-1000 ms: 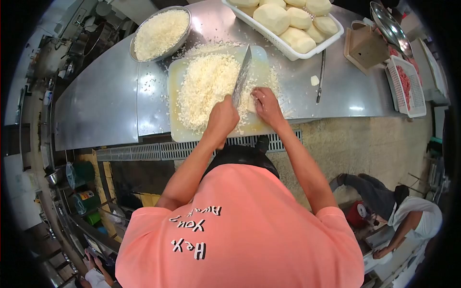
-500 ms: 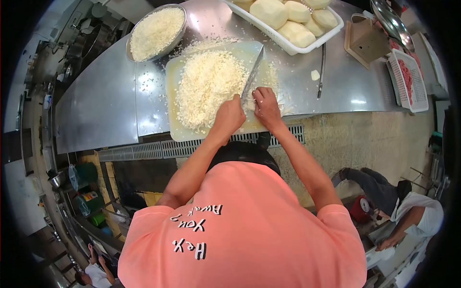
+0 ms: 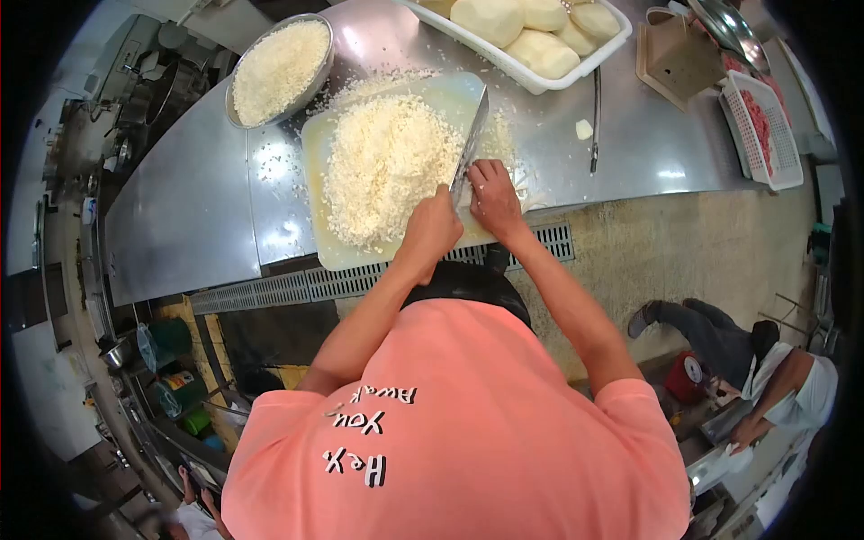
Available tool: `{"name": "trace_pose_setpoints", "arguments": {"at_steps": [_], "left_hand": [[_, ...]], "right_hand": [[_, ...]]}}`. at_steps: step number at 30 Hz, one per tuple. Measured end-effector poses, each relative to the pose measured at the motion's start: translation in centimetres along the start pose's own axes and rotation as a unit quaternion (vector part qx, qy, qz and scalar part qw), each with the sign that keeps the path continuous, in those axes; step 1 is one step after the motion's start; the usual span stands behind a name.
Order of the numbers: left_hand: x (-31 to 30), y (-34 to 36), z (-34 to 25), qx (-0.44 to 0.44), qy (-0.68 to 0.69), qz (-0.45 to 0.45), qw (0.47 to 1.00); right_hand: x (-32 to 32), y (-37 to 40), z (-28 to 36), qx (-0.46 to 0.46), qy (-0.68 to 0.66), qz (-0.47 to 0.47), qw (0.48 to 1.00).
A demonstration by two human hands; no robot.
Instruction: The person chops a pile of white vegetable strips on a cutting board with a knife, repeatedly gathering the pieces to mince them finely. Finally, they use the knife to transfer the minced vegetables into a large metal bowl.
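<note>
My left hand [image 3: 434,225] is wrapped round the handle of a large knife [image 3: 472,135], whose blade points up and away along the right side of a chopped white heap [image 3: 387,166]. The heap lies on a pale cutting board [image 3: 331,250]. My right hand [image 3: 495,200] rests at the board's right side, close to the blade, with its fingers curled and pressed down. What is under those fingers is mostly hidden; thin white pieces lie beside them.
A metal bowl [image 3: 328,67] of chopped white food stands at the back left. Behind the board is a white basket [image 3: 540,84] of peeled, pale vegetables. A dark rod [image 3: 596,121], a wooden box [image 3: 679,67] and a basket [image 3: 785,166] with red meat are rightward. A co-worker [image 3: 792,387] is lower right.
The whole view has shifted slightly, with the bowl and baskets a little further left. The knife looks slightly more upright. Both hands keep nearly the same pose beside the heap.
</note>
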State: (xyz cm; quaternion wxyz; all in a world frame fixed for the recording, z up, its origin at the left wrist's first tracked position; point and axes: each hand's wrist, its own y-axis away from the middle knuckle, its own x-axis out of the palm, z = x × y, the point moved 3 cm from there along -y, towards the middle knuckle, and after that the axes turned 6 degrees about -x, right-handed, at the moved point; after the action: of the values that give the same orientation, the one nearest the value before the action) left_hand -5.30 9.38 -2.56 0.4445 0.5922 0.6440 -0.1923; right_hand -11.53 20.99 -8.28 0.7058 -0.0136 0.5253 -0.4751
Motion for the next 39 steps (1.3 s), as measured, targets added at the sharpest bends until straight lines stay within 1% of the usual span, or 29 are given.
{"name": "trace_pose_setpoints", "arguments": {"at_steps": [2, 5, 7, 9, 11, 13, 15, 17, 19, 21, 23, 25, 27, 28, 30, 33, 34, 35, 37, 38, 39], "left_hand": [[0.2, -0.7, 0.2, 0.008, 0.013, -0.001, 1.0], [-1.7, 0.2, -0.9, 0.019, 0.019, 0.002, 1.0], [-0.7, 1.0, -0.4, 0.001, 0.018, -0.019, 1.0], [0.7, -0.1, 0.2, -0.003, 0.012, -0.011, 1.0], [0.6, -1.1, -0.1, 0.024, 0.04, -0.023, 0.999], [-0.6, -0.2, -0.5, 0.022, 0.035, -0.016, 0.999], [0.1, 0.7, -0.2, 0.0, 0.023, -0.019, 1.0], [1.2, -0.2, 0.2, -0.014, 0.019, -0.013, 1.0], [0.6, -0.9, -0.5, 0.023, 0.05, -0.034, 0.998], [-0.1, -0.2, -0.7, 0.025, 0.043, -0.035, 0.998], [0.1, 1.1, -0.7, -0.004, 0.026, -0.021, 0.999], [1.3, 0.3, -0.1, -0.012, 0.033, -0.025, 0.999], [1.2, -1.1, -0.4, 0.011, 0.059, -0.036, 0.998], [0.4, -1.1, -0.5, 0.04, 0.049, -0.055, 0.996], [-1.2, 0.1, -0.7, 0.035, 0.032, -0.053, 0.997], [-0.5, 0.1, 0.5, 0.02, -0.005, -0.039, 0.999], [-0.3, -0.5, 0.9, 0.029, -0.005, -0.037, 0.999], [-0.2, -0.9, 1.2, 0.04, -0.005, -0.037, 0.998], [-1.2, -0.3, 1.4, 0.041, -0.01, -0.044, 0.998], [-1.8, -0.3, 1.3, 0.045, -0.022, -0.05, 0.998], [-1.8, -0.1, 1.4, 0.048, -0.023, -0.051, 0.997]], "right_hand": [[0.0, 0.2, 0.1, -0.007, -0.007, -0.006, 1.0], [0.1, -0.1, -0.3, -0.015, -0.014, -0.018, 1.0], [0.3, -0.1, -0.1, -0.004, -0.016, -0.015, 1.0], [0.2, 0.1, -0.2, -0.001, -0.015, -0.01, 1.0], [0.0, 0.2, -0.1, -0.003, -0.012, -0.009, 1.0], [0.2, -0.1, -0.1, -0.007, -0.012, -0.016, 1.0], [0.2, 0.0, -0.1, 0.008, -0.016, -0.019, 1.0], [0.4, 0.2, -0.4, 0.015, -0.02, -0.016, 1.0], [0.3, 0.5, -0.4, 0.016, -0.022, -0.01, 1.0], [0.2, 0.2, -0.3, 0.009, -0.031, -0.032, 0.999], [0.1, 0.0, -0.4, 0.014, -0.027, -0.035, 0.999], [0.3, 0.4, -0.2, 0.024, -0.025, -0.027, 0.999], [0.2, 0.4, -0.5, 0.016, -0.042, -0.033, 0.998], [0.0, 0.6, -0.8, 0.012, -0.041, -0.03, 0.999], [-0.3, 0.2, -1.3, 0.05, -0.112, -0.008, 0.992], [-2.3, 0.1, -1.2, 0.052, -0.14, -0.019, 0.989], [-2.9, 0.2, -1.2, 0.032, -0.099, -0.007, 0.995], [-3.3, 0.4, -1.1, 0.033, -0.099, -0.004, 0.995], [-3.4, 0.4, -1.4, 0.043, -0.096, 0.104, 0.989], [-3.3, 0.7, -1.2, 0.024, -0.075, 0.102, 0.992], [-3.0, 1.1, -1.1, 0.024, -0.074, 0.099, 0.992]]}}
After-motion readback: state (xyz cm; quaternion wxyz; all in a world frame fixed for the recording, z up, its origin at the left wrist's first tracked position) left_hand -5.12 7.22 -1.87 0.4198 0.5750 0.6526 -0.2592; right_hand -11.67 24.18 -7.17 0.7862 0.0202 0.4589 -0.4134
